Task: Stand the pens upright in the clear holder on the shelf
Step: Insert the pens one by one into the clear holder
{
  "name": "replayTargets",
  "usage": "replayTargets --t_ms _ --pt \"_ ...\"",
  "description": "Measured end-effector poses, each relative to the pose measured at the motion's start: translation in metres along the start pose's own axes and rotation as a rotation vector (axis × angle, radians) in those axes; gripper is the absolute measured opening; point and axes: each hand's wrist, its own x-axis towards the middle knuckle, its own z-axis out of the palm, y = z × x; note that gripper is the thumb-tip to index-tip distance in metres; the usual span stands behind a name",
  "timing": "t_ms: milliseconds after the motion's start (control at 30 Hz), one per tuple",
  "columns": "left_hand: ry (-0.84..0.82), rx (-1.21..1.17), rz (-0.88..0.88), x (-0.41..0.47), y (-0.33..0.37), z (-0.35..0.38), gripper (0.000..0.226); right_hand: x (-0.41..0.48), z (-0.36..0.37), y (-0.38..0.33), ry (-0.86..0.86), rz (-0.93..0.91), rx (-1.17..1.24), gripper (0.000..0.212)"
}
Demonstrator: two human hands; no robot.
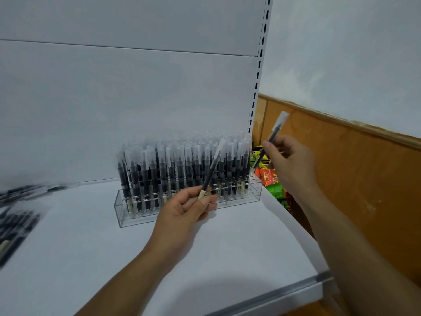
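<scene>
The left hand (189, 208) pinches a tilted pen (211, 172) before the crowded clear holder (127, 215) on the shelf (227, 247), the right hand (289, 163) grips another pen (276, 127) near its right end; a slanted entry could topple standing pens (159, 172)

Light is even, cool and soft. It seems to fall from above and behind you, though no lamp shows. No glare on the shelf (227, 258). A broad faint shadow pools near its front edge, and a softer one sits under your left hand (184, 210).

Standing pens (182, 169) smear together, caps ghosted. Loose pens (16, 222) at the left edge are streaked worse. Your right hand (289, 160) reads fairly sharp. The left pen (211, 169) and right pen (274, 131) go soft at the caps.

The wide lens bows the shelf's front edge and the slotted post (259, 65).
</scene>
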Motion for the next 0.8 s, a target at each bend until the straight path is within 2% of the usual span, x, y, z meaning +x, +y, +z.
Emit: replayTargets --t_ms 333,700,800 --pt "-0.002 -0.023 -0.002 0.003 -0.002 0.001 0.017 0.003 0.009 0.019 -0.25 -0.004 -0.347 0.016" --pt "-0.022 0.008 0.016 0.002 -0.002 -0.001 0.017 0.001 0.01 0.013 -0.206 -0.01 -0.512 0.023" --pt "-0.026 -0.005 0.02 0.002 -0.003 -0.001 0.017 -0.001 0.008 0.013 -0.246 0.01 -0.564 0.022"
